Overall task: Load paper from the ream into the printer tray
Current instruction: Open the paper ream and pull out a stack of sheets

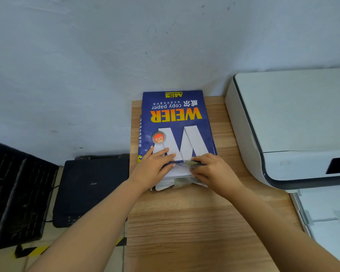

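Note:
A blue ream of copy paper (174, 122) lies flat on the wooden table (194, 222), its far end against the wall. Its near end is torn, with white paper (178, 171) showing under the loose wrapper flaps. My left hand (155, 167) rests flat on the ream's near left corner, fingers spread over the wrapper. My right hand (212, 169) pinches the torn wrapper edge at the near right. The white printer (290, 122) stands to the right on the table. Its pulled-out paper tray (322, 216) shows at the lower right edge.
A black DCP device (92, 189) sits low to the left of the table. A dark slatted crate (14, 195) stands further left. Yellow-black tape (33, 251) marks the floor. A pale wall rises behind everything.

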`<act>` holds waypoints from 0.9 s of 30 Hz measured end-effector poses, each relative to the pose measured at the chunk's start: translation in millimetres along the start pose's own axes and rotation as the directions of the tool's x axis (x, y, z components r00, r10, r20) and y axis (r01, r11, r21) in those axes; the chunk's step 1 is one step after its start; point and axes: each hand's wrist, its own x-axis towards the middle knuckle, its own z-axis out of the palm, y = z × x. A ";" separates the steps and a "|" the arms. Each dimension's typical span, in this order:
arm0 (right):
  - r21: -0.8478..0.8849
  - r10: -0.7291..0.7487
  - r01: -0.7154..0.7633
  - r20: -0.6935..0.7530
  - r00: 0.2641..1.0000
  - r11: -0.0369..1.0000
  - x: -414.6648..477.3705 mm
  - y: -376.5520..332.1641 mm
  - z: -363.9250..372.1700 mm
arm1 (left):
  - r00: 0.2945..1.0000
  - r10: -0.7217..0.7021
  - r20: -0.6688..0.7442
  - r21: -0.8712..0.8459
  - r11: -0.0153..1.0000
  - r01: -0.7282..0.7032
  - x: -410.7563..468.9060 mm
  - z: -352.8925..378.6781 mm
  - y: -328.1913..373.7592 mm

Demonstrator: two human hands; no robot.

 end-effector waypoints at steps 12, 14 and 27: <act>-0.086 -0.029 0.024 -0.055 0.998 0.996 -3.1 -8.0 6.4 | 0.998 0.057 0.023 -0.055 0.997 -0.056 0.8 8.0 -9.1; -0.093 -0.025 0.020 -0.055 0.998 0.995 -3.2 -10.1 5.2 | 0.997 0.042 0.061 -0.083 0.996 -0.037 1.0 10.2 -12.8; -0.099 -0.105 0.089 -0.175 0.979 0.991 -34.5 -20.1 -9.1 | 0.978 0.204 -0.042 -0.077 0.975 -0.207 -37.4 10.1 12.5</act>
